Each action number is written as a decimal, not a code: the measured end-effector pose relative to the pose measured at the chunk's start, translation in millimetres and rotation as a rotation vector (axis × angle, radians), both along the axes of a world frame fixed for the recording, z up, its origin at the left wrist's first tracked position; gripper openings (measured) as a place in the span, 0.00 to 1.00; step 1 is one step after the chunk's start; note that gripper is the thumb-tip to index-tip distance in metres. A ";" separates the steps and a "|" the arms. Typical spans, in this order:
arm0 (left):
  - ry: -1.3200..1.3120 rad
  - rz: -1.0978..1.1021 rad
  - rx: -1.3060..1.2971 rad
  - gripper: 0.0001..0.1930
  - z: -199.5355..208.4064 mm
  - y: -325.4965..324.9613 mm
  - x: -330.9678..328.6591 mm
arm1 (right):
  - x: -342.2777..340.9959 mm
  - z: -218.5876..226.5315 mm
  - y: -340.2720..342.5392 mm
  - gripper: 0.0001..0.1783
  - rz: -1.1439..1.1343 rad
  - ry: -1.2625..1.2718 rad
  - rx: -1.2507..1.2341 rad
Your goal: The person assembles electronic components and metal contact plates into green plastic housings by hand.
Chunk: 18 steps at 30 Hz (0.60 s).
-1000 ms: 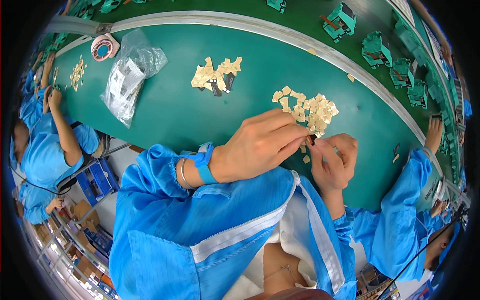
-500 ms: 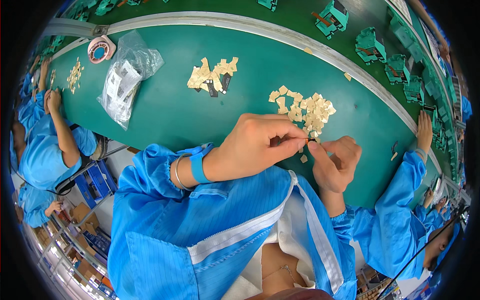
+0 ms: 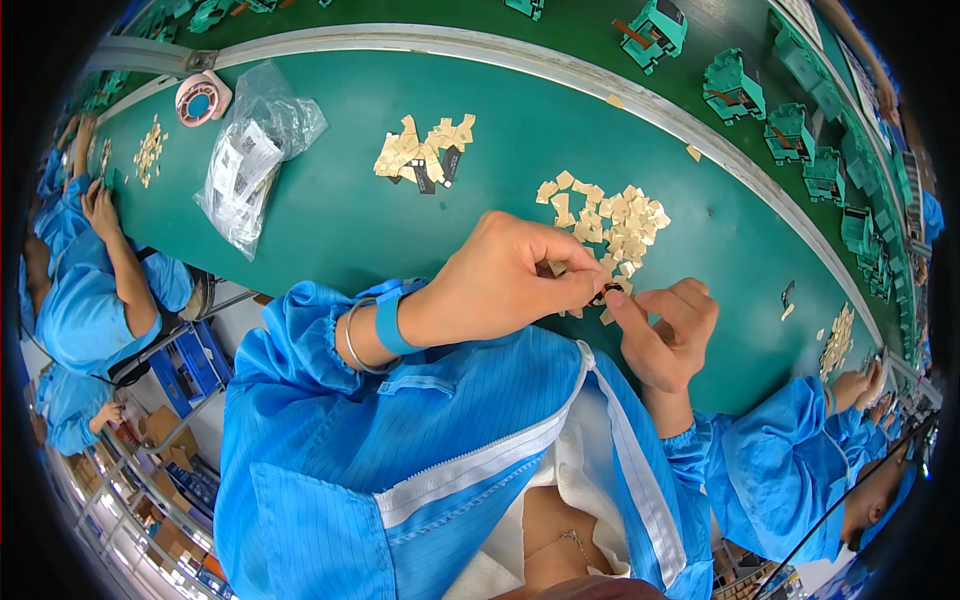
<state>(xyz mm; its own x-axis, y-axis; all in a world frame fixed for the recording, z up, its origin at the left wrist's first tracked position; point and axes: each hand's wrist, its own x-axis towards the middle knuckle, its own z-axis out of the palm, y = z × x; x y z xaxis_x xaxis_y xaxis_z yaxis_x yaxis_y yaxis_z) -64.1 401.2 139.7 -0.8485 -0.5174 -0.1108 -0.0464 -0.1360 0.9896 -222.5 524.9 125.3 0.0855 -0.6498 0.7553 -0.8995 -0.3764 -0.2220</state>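
Note:
My left hand (image 3: 525,272) is closed in a pinch, thumb against forefinger, at the near edge of a pile of beige paper-like scraps (image 3: 632,222). Facing it, my right hand (image 3: 668,335) is bent, with its thumb tip against a small dark piece (image 3: 604,294) between the two hands. The piece looks dark with a trace of orange; fingertips cover most of it, so its kind is unclear. Farther left lies a second heap of larger beige pieces (image 3: 415,152) with flat black parts (image 3: 424,178) among them.
A clear plastic bag (image 3: 258,150) with white-labelled contents lies at left, beside a pink round object (image 3: 203,98). Beyond the metal rail (image 3: 430,38), green fixtures (image 3: 735,85) stand on a conveyor. Co-workers in blue sit left and right; more scraps (image 3: 838,340) lie at right.
Both my hands have shifted slightly left and nearer to me with the small piece. The right co-worker's arm has drawn back from the conveyor, uncovering scraps. The fixtures have moved slightly.

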 end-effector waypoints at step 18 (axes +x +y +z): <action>-0.036 0.041 -0.194 0.05 -0.5 2.4 -2.4 | 3.7 -5.1 1.3 0.16 -0.032 -0.031 -0.026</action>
<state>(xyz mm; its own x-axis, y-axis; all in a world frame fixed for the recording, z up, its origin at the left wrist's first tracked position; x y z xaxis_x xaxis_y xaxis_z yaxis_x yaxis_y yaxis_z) -66.5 403.6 139.2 -0.8237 -0.5660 -0.0352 -0.0803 0.0550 0.9953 -218.8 526.2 120.3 0.0411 -0.6316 0.7742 -0.9041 -0.3534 -0.2403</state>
